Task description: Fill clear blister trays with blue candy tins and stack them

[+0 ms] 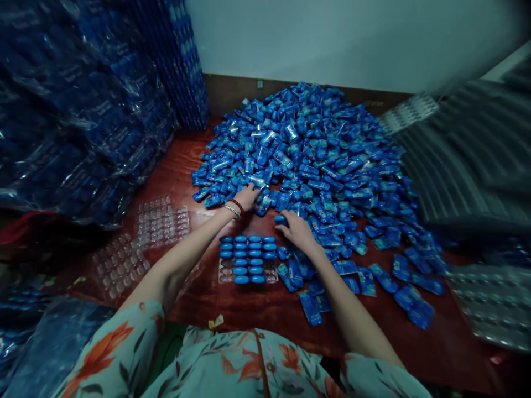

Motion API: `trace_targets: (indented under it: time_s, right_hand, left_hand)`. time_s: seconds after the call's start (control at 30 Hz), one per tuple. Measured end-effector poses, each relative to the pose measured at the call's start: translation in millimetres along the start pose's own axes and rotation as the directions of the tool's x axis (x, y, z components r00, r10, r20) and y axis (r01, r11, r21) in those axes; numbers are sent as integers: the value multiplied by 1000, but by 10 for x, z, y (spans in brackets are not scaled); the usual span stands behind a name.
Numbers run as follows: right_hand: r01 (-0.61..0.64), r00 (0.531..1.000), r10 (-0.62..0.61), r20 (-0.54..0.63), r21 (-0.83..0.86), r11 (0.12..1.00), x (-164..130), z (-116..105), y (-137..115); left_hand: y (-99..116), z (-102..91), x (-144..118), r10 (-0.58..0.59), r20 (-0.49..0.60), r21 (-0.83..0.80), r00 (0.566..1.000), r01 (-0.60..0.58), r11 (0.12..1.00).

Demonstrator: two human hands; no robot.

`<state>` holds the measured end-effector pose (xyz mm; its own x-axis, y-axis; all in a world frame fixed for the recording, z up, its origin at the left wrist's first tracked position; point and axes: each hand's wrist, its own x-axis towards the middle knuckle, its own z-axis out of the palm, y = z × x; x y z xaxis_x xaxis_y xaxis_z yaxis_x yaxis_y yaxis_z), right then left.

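My left hand [248, 197], with a red beaded bracelet and a pale bangle at its wrist, reaches the near edge of a big heap of small blue wrapped packets [290, 149]. Its bent fingers are on a blue packet there, partly hidden. To the right, my right hand [297, 231] pinches a blue packet [281, 220] between thumb and fingers. Just below both hands lies a clear plastic blister tray [225, 278]. Blue oval pieces [256, 262] sit in rows in its cells; the lower cells at its left and right sides show bare.
Clear blister trays [162, 224] lie on the red-brown table [186, 149] at left. Stacked plastic-wrapped blue packs [83, 105] rise behind them. Loose blue packets [409, 298] spread at right, near stacked blister trays [493, 304]. A pale wall [352, 44] stands behind the heap.
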<state>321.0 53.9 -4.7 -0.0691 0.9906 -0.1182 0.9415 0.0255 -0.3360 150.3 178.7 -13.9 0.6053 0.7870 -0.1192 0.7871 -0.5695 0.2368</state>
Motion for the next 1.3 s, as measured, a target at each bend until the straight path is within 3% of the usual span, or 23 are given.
trace_targets:
  time_s: [0.07, 0.1, 0.17, 0.23, 0.3, 0.43, 0.53, 0.67, 0.77, 0.83, 0.93, 1.03, 1.17, 1.3]
  right_hand:
    - [-27, 982, 84, -167, 316, 948, -231, 14, 117]
    - [-51, 968, 163, -192, 486, 872, -364, 25, 163]
    - [-122, 949, 295, -112, 732, 671, -646, 58, 212]
    - [-150, 944, 329, -36, 839, 523, -911, 107, 193]
    - [-110, 947, 314, -62, 858, 502, -1117, 171, 114]
    - [53, 947, 205, -247, 751, 659, -1290, 311, -112]
    - [117, 948, 104, -302, 631, 767, -1275, 409, -212]
    - [225, 955, -116, -272, 417, 881, -1219, 499, -196]
    - [298, 940, -273, -207, 101, 949, -1190, 465, -183]
    - [320, 936, -333, -115, -120, 940, -1165, 382, -228]
    - [347, 935, -353, 44, -331, 878, -1108, 235, -374]
    - [398, 917, -359, 173, -422, 814, -1042, 152, -514]
    - [443, 896, -374, 239, -435, 784, -993, 144, -550]
    - [442, 896, -382, 227, -378, 814, -998, 154, -469]
  left_hand:
    - [-123, 24, -87, 38, 8, -18, 999, -37, 999]
    - [-181, 41, -156, 48, -1, -29, 999, -48, 998]
    - [-280, 93, -326, 46, -35, -51, 998, -48, 998]
    - [-362, 160, -514, 4, -105, -112, 994, -16, 994]
    - [-437, 223, -706, -53, -184, -215, 981, 12, 977]
    - [-574, 234, -1159, -214, -262, -407, 941, 93, 909]
    - [-619, 136, -1620, -342, -299, -521, 891, 148, 841]
    - [-501, 39, -2310, -386, -332, -517, 861, 177, 838]
    - [-272, 67, -2710, -419, -282, -522, 863, 229, 822]
    - [-85, 121, -2858, -474, -287, -540, 832, 268, 798]
    - [167, 221, -2896, -466, -362, -508, 807, 248, 825]
    - [294, 323, -2791, -291, -475, -382, 831, 104, 918]
    - [251, 436, -2620, -107, -503, -227, 857, -12, 974]
    - [134, 477, -2517, 6, -455, -222, 891, -119, 968]
